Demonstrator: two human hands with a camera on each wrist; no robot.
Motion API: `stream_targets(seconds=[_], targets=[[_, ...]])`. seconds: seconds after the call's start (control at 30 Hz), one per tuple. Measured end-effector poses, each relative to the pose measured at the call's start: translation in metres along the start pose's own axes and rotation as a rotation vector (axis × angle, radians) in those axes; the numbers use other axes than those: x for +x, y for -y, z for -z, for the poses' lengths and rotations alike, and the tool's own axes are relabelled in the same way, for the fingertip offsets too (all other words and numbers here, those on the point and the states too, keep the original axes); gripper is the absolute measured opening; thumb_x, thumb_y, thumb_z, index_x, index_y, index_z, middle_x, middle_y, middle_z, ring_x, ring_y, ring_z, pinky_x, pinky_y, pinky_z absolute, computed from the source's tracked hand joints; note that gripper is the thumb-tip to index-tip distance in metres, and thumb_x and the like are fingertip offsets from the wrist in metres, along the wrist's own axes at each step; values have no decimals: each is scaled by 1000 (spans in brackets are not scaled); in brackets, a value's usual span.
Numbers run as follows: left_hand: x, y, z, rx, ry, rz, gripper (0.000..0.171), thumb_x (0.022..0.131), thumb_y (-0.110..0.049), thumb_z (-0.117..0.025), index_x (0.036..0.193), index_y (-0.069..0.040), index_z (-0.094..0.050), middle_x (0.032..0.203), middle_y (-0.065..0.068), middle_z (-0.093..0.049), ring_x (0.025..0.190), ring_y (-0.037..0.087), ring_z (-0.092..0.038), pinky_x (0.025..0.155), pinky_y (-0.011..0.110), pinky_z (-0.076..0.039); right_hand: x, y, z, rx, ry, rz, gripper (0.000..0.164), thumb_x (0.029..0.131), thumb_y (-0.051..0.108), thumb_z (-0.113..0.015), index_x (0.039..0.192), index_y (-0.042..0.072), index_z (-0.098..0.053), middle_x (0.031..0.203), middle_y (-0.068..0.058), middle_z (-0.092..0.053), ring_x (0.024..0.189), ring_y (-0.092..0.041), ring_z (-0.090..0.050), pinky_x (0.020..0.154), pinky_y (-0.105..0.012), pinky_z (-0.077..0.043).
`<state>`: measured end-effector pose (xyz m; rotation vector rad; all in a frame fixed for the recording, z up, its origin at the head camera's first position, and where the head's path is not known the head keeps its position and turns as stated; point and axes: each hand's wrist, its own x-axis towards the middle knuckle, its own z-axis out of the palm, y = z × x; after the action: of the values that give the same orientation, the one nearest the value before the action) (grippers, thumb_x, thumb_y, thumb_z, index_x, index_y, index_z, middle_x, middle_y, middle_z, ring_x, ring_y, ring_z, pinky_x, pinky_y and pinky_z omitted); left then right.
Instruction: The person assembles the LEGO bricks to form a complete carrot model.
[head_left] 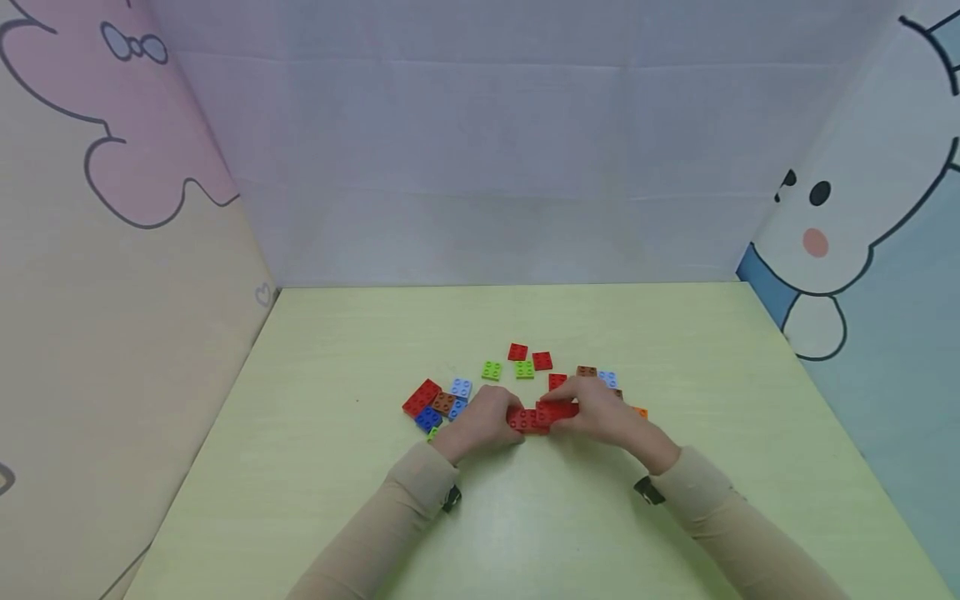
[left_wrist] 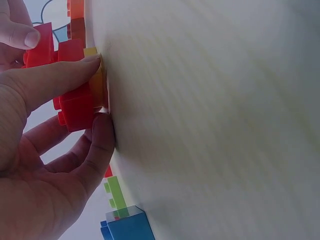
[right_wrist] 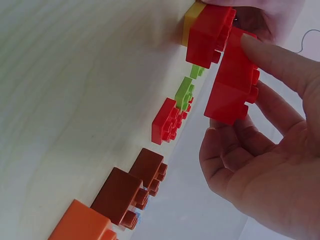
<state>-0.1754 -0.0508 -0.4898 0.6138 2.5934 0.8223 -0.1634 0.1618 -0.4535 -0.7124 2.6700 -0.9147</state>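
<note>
My left hand [head_left: 482,422] grips a red building brick [left_wrist: 78,112] between thumb and fingers at the middle of the table. Under this brick sits a yellow-orange brick layer [left_wrist: 99,89], close to the tabletop. From the right side, my right hand [head_left: 600,411] pinches another red brick [right_wrist: 231,82], thumb on one face and fingers on the opposite one. That second brick is held slightly higher, studs up, and overlaps the right end of the left-hand brick in the head view. The left fingers hide part of the lower stack.
Left of the hands lie a large red brick [head_left: 422,398], a dark blue brick [head_left: 428,418], a brown brick [head_left: 443,403] and light blue ones. Farther back are green bricks [head_left: 491,370] and small red bricks [head_left: 517,352]. Brown bricks [right_wrist: 117,195] and an orange brick [right_wrist: 80,225] lie right.
</note>
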Motion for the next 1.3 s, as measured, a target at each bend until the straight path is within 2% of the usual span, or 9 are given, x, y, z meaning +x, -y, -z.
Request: stream_targets(seconds=[0.4,1.0,1.3], targets=[[2,1,-2,-18,5,28,29,74,-18,-83,99,-8,-72,82,-7,-58,78,12,-52,69,27,-44,4,-1,-5,-50,10,28,39,77,13,-81,115,13,-71,103,5,-65,93,-14,-55,75,-30,-47],[1,-1,1,-26,6,18,26,72,-14,-82,97,-9,-74,79,-8,-59,76,12,-52,66,26,-44,6,2,-8,-26,12,13,36,77,12,-81,112,13,-72,100,5,-67,90,-13,-54,72,-29,-47],[2,-1,-1,-36,8,35,27,73,-15,-82,98,-9,-75,78,-8,-59,74,12,-53,64,26,-44,8,1,-13,-88,23,29,37,77,19,-81,112,13,-72,100,6,-67,84,-12,-51,71,-28,-45]])
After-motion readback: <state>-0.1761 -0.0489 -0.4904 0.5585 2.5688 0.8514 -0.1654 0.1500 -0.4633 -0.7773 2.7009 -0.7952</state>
